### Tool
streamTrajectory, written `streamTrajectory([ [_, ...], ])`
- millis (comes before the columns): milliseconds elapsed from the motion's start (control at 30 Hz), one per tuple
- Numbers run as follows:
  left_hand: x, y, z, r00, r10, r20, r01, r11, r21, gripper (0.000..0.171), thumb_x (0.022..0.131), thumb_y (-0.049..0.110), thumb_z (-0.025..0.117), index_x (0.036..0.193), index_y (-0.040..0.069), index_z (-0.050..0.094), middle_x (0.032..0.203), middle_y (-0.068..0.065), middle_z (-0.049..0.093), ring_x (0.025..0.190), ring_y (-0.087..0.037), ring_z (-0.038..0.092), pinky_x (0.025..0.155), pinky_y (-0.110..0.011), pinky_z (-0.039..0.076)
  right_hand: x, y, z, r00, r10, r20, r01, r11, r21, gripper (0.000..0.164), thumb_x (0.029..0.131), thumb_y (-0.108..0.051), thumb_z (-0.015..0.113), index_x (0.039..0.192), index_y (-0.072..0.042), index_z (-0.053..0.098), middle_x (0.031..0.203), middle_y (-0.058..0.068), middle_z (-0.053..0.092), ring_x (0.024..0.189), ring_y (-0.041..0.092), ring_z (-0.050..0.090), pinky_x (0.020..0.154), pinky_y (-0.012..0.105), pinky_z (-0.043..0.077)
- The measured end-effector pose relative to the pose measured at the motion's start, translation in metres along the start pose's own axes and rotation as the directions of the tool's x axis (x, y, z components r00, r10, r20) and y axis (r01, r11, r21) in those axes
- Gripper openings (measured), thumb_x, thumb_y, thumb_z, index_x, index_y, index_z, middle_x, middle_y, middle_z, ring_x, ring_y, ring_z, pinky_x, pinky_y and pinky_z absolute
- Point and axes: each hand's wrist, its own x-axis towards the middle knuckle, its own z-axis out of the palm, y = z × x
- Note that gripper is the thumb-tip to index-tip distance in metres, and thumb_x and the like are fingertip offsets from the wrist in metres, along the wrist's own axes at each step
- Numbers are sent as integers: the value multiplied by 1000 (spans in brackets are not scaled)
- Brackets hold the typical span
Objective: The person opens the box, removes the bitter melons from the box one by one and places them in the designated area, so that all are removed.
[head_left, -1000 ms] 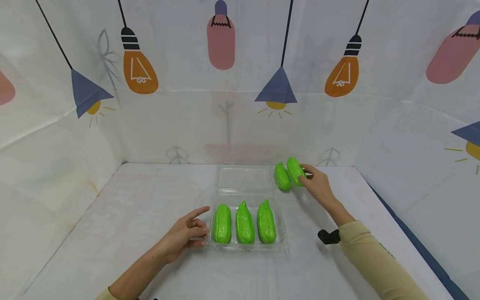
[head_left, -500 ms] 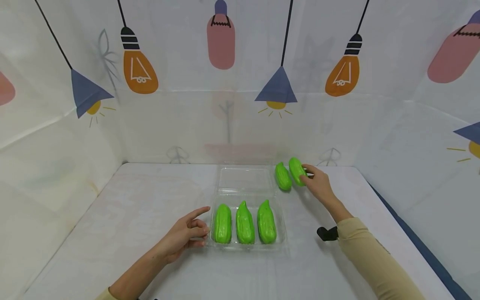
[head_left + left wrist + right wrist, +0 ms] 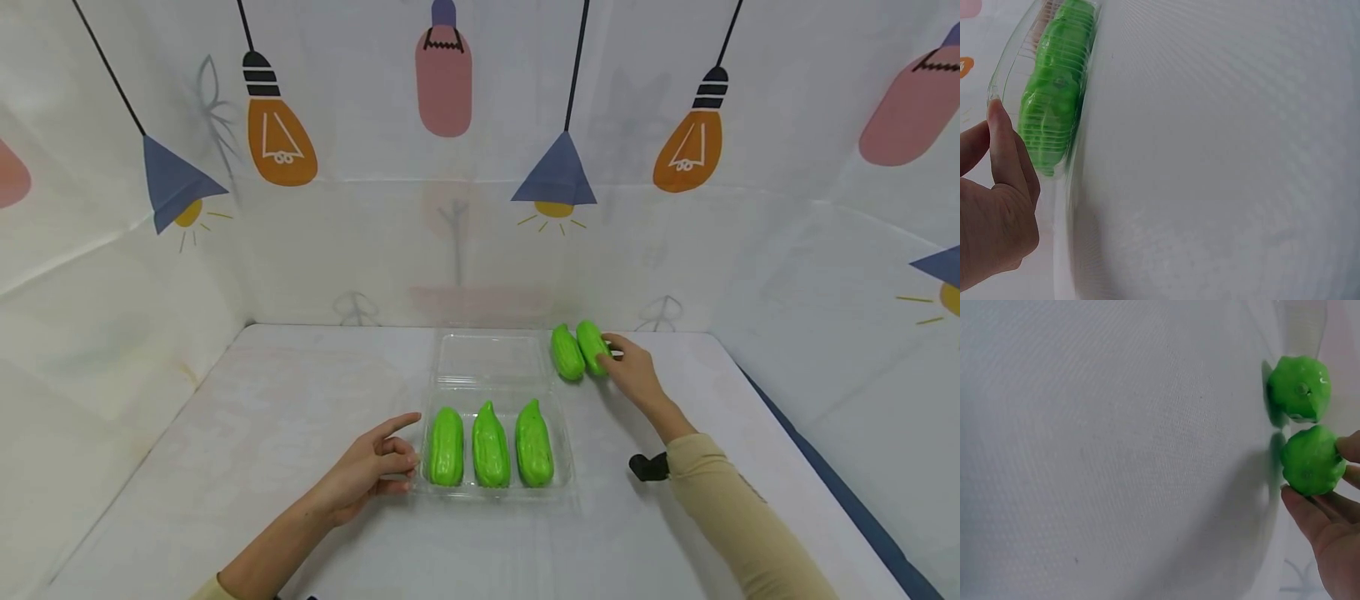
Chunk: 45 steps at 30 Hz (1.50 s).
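Gourd, bright green, ridged and elongated [image 3: 591, 346], is pinched between the thumb and fingers of the right hand [image 3: 634, 373] at the far right, its length slanting away to the left. Whether its underside rests on the white, flat tabletop [image 3: 330, 379] cannot be told from these views. Just beside it, on its left, lies a second glossy green gourd [image 3: 567, 353] (the right wrist view shows both end-on). Nearer the person stands a shallow box of clear plastic [image 3: 495, 494], its transparent lid [image 3: 491, 358] folded open toward the far edge. Three more oblong green gourds [image 3: 491, 447] lie in it side by side, lengthwise away from the person; the middle and right ones show pointed tips at the far end. At the box's left side is the left hand [image 3: 369, 465], its fingers apart and the index finger stretched out, one fingertip at the rim. Past the right wrist runs a beige cloth sleeve [image 3: 738, 508], with a small black object [image 3: 648, 467] beside its cuff. Behind everything is a white sheet [image 3: 360, 242] printed with orange light bulbs [image 3: 282, 143] and conical blue lampshades [image 3: 555, 173].
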Motion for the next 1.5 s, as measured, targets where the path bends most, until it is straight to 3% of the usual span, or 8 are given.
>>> streamTrajectory([
  [400, 1, 1, 2, 1000, -3, -2, 3, 1000, -1, 76, 91, 12, 70, 156, 17, 30, 93, 0, 57, 84, -13, 63, 69, -25, 61, -1, 7, 2, 1000, 20, -20, -21, 1000, -22, 48, 99, -18, 57, 141, 4, 49, 132, 34, 57, 113, 50, 62, 94, 56, 54],
  [800, 2, 1, 2, 1000, -4, 3, 4, 1000, -3, 76, 91, 13, 71, 156, 17, 30, 92, 1, 57, 84, -13, 63, 69, -26, 61, -3, 7, -1, 996, 84, 38, -84, 996, -14, 50, 103, -24, 51, 146, 0, 43, 136, 33, 54, 120, 47, 59, 95, 53, 54],
  [1100, 2, 2, 2, 1000, -8, 7, 8, 1000, -4, 78, 91, 13, 71, 156, 16, 28, 92, 1, 57, 85, -13, 63, 70, -26, 61, -4, 7, -8, 993, 110, 52, -111, 994, 8, 56, 103, -29, 50, 149, 1, 38, 137, 34, 52, 109, 44, 65, 82, 41, 59],
  [1333, 0, 2, 2, 1000, -15, -6, 15, 1000, -2, 76, 91, 13, 71, 155, 18, 31, 93, 1, 57, 86, -14, 63, 70, -26, 61, -6, 5, -13, 996, 91, -18, -91, 996, 0, 54, 101, -31, 50, 147, -2, 44, 136, 32, 54, 117, 48, 60, 95, 55, 53],
  [1500, -1, 2, 1, 1000, -16, -9, 16, 1000, 3, 75, 92, 12, 69, 156, 17, 30, 94, 1, 57, 87, -14, 63, 70, -26, 61, -8, 0, -16, 996, 70, -51, -71, 997, -20, 52, 101, -31, 51, 145, -2, 46, 136, 30, 55, 120, 48, 58, 98, 57, 51],
])
